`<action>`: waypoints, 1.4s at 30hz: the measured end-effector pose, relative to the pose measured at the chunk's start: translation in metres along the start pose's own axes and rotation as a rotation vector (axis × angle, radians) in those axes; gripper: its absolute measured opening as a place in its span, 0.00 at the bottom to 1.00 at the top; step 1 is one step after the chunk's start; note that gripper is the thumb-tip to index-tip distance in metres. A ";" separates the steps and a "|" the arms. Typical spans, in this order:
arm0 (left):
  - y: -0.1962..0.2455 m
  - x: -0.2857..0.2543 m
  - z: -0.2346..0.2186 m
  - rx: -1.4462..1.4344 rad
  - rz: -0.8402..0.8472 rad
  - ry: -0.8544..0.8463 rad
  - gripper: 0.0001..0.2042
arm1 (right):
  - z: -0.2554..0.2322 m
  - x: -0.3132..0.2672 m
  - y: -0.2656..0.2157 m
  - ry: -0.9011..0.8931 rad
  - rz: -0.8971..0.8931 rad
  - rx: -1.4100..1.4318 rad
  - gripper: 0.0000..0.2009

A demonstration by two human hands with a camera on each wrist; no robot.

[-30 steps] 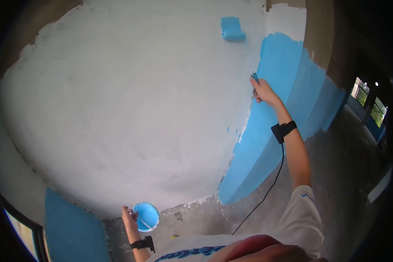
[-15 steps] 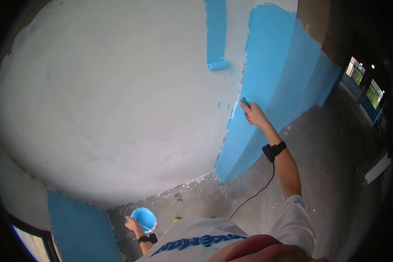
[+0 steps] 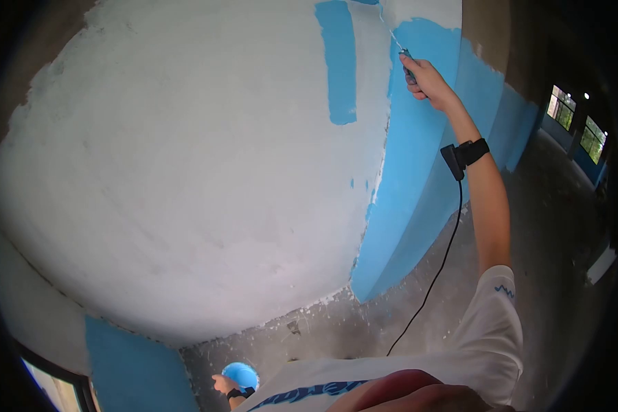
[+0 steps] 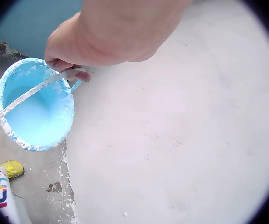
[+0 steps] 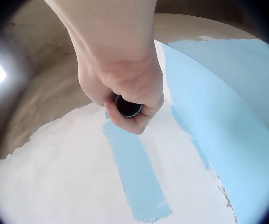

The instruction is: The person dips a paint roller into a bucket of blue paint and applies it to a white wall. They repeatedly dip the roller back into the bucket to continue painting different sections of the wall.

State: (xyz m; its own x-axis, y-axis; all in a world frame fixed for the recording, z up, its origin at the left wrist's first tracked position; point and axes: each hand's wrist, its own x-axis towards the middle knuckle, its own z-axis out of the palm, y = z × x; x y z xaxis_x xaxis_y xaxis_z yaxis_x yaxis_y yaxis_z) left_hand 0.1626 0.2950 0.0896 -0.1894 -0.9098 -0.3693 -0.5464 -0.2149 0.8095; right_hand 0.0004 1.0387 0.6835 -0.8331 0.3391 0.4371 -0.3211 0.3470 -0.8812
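Observation:
My right hand (image 3: pixel 427 82) grips the handle of a paint roller (image 3: pixel 406 60), raised before the wall. The roller's thin wire frame runs upward, and its blue head is mostly cut off by the top edge of the head view. Seen from the right wrist, fingers curl round the dark round handle end (image 5: pixel 128 106). A blue stripe (image 3: pixel 339 69) lies on the white wall (image 3: pixel 206 178) below and left of the roller. Low down, my left hand (image 4: pixel 111 37) holds the thin, paint-smeared handle of a blue bucket (image 4: pixel 68 100), with light blue paint inside.
An adjoining wall on the right is painted blue (image 3: pixel 412 158). Another blue patch (image 3: pixel 137 364) covers the wall at lower left, near a window. Grey floor (image 3: pixel 288 336) with white specks runs below. A black cable (image 3: pixel 443 264) hangs from my right wrist strap.
The roller first went down the wall, lengthening the blue stripe, then my right hand moved back up with it and slightly right. My left hand stays low with the bucket.

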 end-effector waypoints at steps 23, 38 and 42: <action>-0.007 0.019 -0.019 -0.045 -0.057 -0.087 0.32 | 0.042 -0.153 0.210 -0.023 0.376 -0.274 0.20; -0.013 0.036 -0.009 -0.087 -0.108 -0.038 0.34 | -0.043 0.011 0.005 0.178 -0.042 -0.147 0.22; -0.021 0.048 -0.003 -0.203 -0.090 -0.054 0.34 | -0.027 0.024 0.027 0.193 0.002 -0.227 0.23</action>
State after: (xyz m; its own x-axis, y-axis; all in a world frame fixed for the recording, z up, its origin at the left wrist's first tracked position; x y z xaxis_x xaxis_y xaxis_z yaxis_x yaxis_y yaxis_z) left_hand 0.1679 0.2549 0.0563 -0.1940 -0.8645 -0.4638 -0.3889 -0.3663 0.8454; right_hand -0.0157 1.0792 0.6753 -0.7253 0.4926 0.4810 -0.1926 0.5255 -0.8287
